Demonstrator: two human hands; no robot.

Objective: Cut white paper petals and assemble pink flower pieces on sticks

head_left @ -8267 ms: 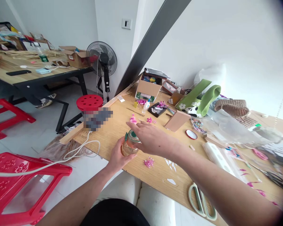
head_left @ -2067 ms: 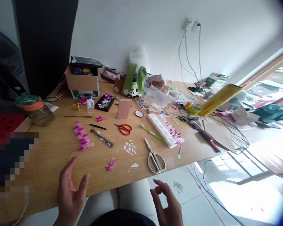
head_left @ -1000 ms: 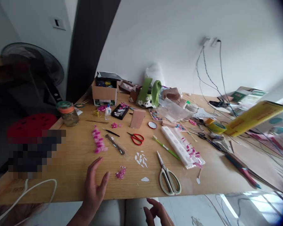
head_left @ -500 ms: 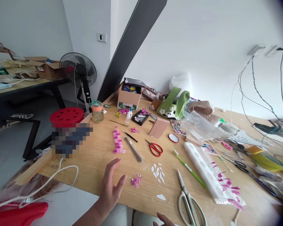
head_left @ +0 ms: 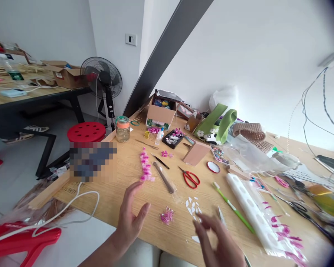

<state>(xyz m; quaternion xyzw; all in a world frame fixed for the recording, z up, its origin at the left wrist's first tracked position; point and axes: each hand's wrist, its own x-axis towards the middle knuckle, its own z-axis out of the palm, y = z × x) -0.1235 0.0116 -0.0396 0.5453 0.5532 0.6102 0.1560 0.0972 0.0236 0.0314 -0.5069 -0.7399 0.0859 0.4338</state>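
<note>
My left hand [head_left: 131, 218] hovers over the near table edge with its fingers apart and nothing in it. A small pink flower cluster [head_left: 166, 215] lies to its right, and a pink fluffy strip [head_left: 145, 165] lies just beyond its fingertips. My right hand [head_left: 218, 239] is above the near edge, fingers bent and apart, nothing visible in it. Beside its fingertips are several white petal-shaped pieces [head_left: 193, 204]. A larger white piece [head_left: 195, 239] shows left of it. Scissors [head_left: 222, 216] are mostly hidden behind my right hand.
Red-handled pliers [head_left: 191, 178], a green stick [head_left: 235, 209] and a white roll [head_left: 249, 209] lie on the table [head_left: 119, 196]. A lidded jar [head_left: 123, 131], a cardboard box [head_left: 160, 115] and a green bag [head_left: 214, 128] stand farther back. A white cable hangs at left.
My right hand has come up from the bottom edge into view, over the scissors and near the white pieces. The camera view has turned left. My left hand stays open.
</note>
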